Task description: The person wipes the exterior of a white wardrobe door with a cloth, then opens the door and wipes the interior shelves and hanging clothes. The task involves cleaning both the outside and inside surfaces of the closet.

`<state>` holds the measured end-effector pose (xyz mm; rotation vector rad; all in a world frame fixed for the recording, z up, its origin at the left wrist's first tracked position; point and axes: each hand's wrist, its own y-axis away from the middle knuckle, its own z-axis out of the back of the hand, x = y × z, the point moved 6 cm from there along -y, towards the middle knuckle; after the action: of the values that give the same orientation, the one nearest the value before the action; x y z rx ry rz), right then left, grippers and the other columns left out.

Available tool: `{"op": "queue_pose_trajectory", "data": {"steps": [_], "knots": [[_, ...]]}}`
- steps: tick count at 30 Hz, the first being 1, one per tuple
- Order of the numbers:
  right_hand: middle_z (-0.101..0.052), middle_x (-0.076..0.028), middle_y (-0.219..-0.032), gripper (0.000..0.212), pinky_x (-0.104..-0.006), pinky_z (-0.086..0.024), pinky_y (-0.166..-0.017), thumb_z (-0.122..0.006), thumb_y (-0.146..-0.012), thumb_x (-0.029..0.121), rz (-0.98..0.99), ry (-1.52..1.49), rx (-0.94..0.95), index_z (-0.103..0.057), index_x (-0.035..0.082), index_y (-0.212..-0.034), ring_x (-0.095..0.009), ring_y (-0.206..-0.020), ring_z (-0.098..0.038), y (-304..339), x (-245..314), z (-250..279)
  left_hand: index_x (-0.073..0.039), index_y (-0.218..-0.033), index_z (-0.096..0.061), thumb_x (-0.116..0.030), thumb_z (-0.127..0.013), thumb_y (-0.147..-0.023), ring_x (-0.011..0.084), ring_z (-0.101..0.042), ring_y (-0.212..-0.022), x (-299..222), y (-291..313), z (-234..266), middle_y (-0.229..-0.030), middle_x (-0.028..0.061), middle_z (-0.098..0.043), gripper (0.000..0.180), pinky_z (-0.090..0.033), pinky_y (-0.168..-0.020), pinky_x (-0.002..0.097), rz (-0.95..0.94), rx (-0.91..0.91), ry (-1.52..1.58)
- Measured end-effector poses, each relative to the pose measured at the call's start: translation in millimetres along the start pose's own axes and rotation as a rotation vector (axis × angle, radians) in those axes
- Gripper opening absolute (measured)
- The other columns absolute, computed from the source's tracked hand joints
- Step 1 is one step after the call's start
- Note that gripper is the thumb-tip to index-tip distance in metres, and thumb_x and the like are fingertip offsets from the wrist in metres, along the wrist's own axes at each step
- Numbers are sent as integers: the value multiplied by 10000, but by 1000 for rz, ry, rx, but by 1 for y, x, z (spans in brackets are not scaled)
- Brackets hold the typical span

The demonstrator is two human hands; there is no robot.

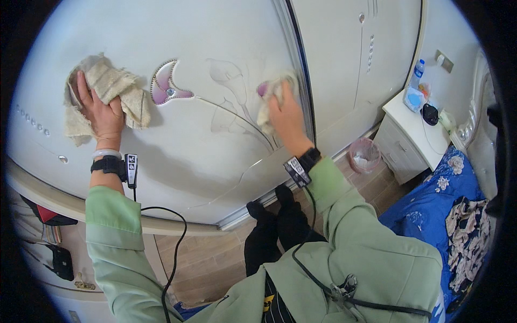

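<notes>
A: State the number of hands (pixel 106 119) (pixel 289 122).
B: Two: one left, one right.
A: Cloths (pixel 134 103) (pixel 291 83)?
B: Two.
A: Specify the worn parts.
B: Straps (pixel 107 165) (pixel 309 159): two. Modules (pixel 131 169) (pixel 297 171): two. Cables (pixel 186 225) (pixel 313 215): two runs visible. Bracelet (pixel 106 153): one.
A: Feet (pixel 260 210) (pixel 284 195)?
B: Two.
A: Specify the purple flowers (pixel 161 86) (pixel 262 89).
B: Two, the second partly hidden.
A: Specify the room items.
B: Nightstand (pixel 404 114): one. Bin (pixel 354 161): one. Bottle (pixel 417 73): one. Outlet (pixel 445 62): one. Bag (pixel 62 264): one.
A: Gems (pixel 40 127) in the left row?
B: Too small to count with certainty.
</notes>
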<state>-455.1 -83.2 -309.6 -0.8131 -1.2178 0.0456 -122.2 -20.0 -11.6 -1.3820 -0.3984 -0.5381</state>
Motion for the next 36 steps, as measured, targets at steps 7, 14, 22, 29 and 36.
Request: {"op": "queue_pose_trajectory", "data": {"steps": [7,14,22,29,36], "knots": [[-695,-293,-929,629,-554,-538,-743,-546,-951,302,-126,159,30,-386,58,-1508,-498,-846,-671,-25,7,5,-53,-1375,-580,-305,-575,-928,439,-323,-1466,2,1,0,-1619,164,-321,513,-267,-1212,539,29,-29,-45],[-697,-300,-950,655,-565,-539,-715,-566,-956,306,-123,124,21,-323,19,-1493,-500,-843,-675,3,-4,5,-59,-1386,-573,-310,-565,-935,435,-301,-1480,3,1,0,-1629,154,-301,516,-253,-1222,537,19,-23,-18],[-675,-339,-963,629,-536,-561,-725,-599,-948,293,3,46,3,-374,-23,-1443,-492,-844,-681,-32,30,-25,-82,-1484,-498,-282,-533,-923,418,-262,-1503,0,1,-1,-1643,153,-293,597,-181,-1245,525,32,-16,-7],[-597,-377,-1268,749,-534,-538,-873,-559,-990,328,-388,129,47,-214,-33,-1548,-503,-1017,-660,62,-73,-18,-56,-1380,-579,-297,-588,-916,436,-307,-1475,3,0,0,-1627,157,-308,524,-239,-1222,541,12,-21,-38],[-660,-362,-1047,704,-584,-509,-830,-594,-948,320,40,-81,59,-295,18,-1508,-543,-957,-642,-49,46,-26,-61,-1514,-450,-252,-537,-938,425,-225,-1510,-1,0,-1,-1647,177,-269,613,-167,-1252,508,12,-3,6]]}}
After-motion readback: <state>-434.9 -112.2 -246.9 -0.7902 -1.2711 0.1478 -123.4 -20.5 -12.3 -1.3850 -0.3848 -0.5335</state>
